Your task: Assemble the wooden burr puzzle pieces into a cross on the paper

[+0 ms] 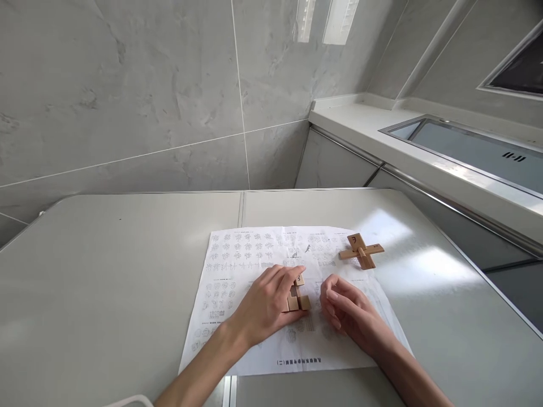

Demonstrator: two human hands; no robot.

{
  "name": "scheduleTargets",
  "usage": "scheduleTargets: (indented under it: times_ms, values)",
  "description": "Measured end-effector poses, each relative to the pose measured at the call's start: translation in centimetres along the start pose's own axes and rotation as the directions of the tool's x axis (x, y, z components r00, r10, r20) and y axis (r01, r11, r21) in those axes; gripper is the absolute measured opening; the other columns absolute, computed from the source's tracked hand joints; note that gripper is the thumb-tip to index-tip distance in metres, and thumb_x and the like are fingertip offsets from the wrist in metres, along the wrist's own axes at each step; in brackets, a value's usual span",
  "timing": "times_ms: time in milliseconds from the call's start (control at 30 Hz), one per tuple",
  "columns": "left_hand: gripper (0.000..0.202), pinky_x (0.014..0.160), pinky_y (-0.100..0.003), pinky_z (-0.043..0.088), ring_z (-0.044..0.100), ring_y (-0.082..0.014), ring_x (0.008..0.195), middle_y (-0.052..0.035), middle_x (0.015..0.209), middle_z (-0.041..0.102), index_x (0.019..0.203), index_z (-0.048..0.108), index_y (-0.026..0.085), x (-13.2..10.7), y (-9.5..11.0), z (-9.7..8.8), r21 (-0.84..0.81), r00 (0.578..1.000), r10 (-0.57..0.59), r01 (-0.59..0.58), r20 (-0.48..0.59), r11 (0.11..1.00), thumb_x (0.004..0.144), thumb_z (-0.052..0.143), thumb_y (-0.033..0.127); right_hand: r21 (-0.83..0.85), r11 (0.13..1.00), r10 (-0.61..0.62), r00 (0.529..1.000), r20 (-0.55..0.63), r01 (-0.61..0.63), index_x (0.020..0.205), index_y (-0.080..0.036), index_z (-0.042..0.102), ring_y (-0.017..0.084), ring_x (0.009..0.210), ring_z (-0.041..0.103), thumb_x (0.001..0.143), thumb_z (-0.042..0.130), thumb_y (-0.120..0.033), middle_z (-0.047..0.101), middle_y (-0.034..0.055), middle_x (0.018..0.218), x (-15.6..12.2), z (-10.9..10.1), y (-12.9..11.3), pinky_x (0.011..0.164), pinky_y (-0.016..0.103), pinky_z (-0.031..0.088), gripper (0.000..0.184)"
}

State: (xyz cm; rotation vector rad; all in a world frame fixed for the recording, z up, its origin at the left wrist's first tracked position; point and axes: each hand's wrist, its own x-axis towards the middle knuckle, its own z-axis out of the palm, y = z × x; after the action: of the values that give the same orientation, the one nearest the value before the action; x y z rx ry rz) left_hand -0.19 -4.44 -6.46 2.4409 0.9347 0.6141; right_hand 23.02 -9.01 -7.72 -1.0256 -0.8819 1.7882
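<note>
Resting on a printed sheet (pixel 254 254) spread across the grey tabletop (pixel 106 271), the left hand (pixel 267 305) lies over a small cluster of wooden blocks (pixel 300 301). Its grip is closed around them, with the fingers draped across the top and far side and the thumb hidden, so the hand blocks most of the cluster from sight. Only the right-hand end shows, with a dark mark on one upper face (too small to read). Just to the right, the right hand (pixel 345 311) sits on the same sheet with its fingers curled inward, a narrow grip with nothing seen in it. Its fingertips are near the blocks but apart from them. A wooden cross (pixel 361 251), made of interlocked bars, lies at the sheet's far right edge, partly on the paper and partly on the tabletop. It is apart from both hands, and only paper lies between it and the right hand. The sheet carries rows of small diagrams and a line of print along its near edge. A seam (pixel 241 209) in the tabletop runs beneath it. Grey wall tiles (pixel 169 85) rise behind the tabletop. To the right stands a pale counter (pixel 360 121) with a steel-rimmed inset (pixel 466 147). A white rim (pixel 131 400) just shows at the bottom edge, beside the left forearm.
</note>
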Motion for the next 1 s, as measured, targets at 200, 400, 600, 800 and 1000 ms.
scheduleTargets:
  times_ms: [200,400,600,800,1000]
  values:
    - [0.092,0.101,-0.05,0.061,0.068,-0.0297,0.119,-0.0091,0.134,0.068,0.158,0.03,0.029,0.2,0.1,0.0,-0.053,1.0,-0.007,0.009,0.025,0.999,0.089,0.09,0.029,-0.132,0.99,-0.045,0.998,0.038,0.05,0.09,-0.023,0.055,0.011,0.054,0.047,0.101,0.073,-0.057,0.056,-0.0044,0.064,-0.2,0.3,0.2,0.05,0.023,0.037,0.04]
    - [0.079,0.104,-0.056,0.057,0.06,-0.0369,0.126,-0.0128,0.136,0.062,0.137,0.055,0.023,-0.9,-0.1,-1.0,-0.006,0.99,-0.116,0.116,-0.078,0.993,0.076,0.097,0.049,-0.42,0.896,-0.156,0.988,-0.001,0.141,0.087,-0.023,0.058,0.014,0.057,0.047,0.103,0.066,-0.06,0.054,-0.0029,0.065,-0.9,1.6,0.1,0.056,0.028,0.038,0.041]
    - [0.068,0.088,-0.046,0.058,0.063,-0.0276,0.099,-0.0058,0.108,0.064,0.13,0.066,0.026,-2.6,-0.6,-2.0,-0.146,0.942,-0.332,0.323,-0.047,0.935,0.078,0.093,0.06,-0.792,0.539,-0.358,0.929,0.093,0.287,0.091,-0.025,0.062,0.015,0.057,0.048,0.099,0.071,-0.031,0.059,-0.0018,0.07,-0.6,1.3,1.3,0.054,0.028,0.034,0.014]
    - [0.075,0.08,-0.034,0.054,0.059,-0.0181,0.083,0.0003,0.099,0.067,0.141,0.061,0.034,-3.4,-0.3,-2.6,-0.502,0.886,-0.442,0.447,0.137,0.74,0.078,0.091,0.063,-0.915,0.234,-0.427,0.88,0.206,0.328,0.106,-0.027,0.067,0.017,0.061,0.055,0.092,0.083,-0.035,0.063,-0.001,0.074,-0.1,0.4,1.5,0.057,0.029,0.039,0.023]
    - [0.071,0.078,-0.033,0.056,0.058,-0.016,0.079,-0.0009,0.103,0.072,0.139,0.061,0.033,-3.5,-0.2,-2.8,-0.583,0.886,-0.439,0.437,0.148,0.686,0.08,0.092,0.058,-0.924,0.184,-0.465,0.858,0.218,0.335,0.107,-0.026,0.071,0.018,0.06,0.057,0.097,0.077,-0.035,0.063,0.0001,0.073,0.1,0.2,1.6,0.058,0.029,0.041,0.014]
